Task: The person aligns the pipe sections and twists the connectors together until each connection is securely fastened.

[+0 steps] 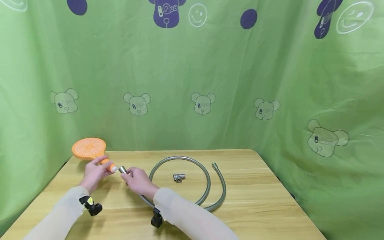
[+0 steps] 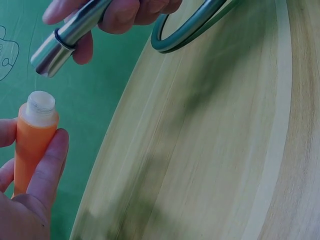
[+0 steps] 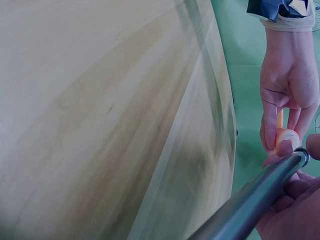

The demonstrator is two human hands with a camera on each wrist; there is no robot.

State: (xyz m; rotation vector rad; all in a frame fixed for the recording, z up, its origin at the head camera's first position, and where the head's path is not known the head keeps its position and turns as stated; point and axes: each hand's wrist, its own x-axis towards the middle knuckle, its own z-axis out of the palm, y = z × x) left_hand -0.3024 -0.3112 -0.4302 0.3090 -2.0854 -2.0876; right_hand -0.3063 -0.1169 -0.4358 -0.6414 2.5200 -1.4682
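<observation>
My left hand (image 1: 93, 173) grips the handle of an orange shower head (image 1: 89, 147), its round spray face turned up. The handle ends in a white threaded neck (image 2: 41, 106). In my right hand (image 1: 138, 181) is the metal end fitting (image 2: 62, 46) of a grey shower hose (image 1: 207, 176), pinched between thumb and fingers. The fitting's mouth points at the threaded neck, with a small gap between them in the left wrist view. From the right hand the hose loops across the table, and its other metal end (image 1: 214, 166) lies to the right.
A small chrome tee valve (image 1: 179, 177) lies on the wooden table (image 1: 255, 186), inside the hose loop. Green curtain (image 1: 180, 66) hangs behind the table and along both sides. A black wrist camera (image 1: 91, 206) is strapped to the left sleeve.
</observation>
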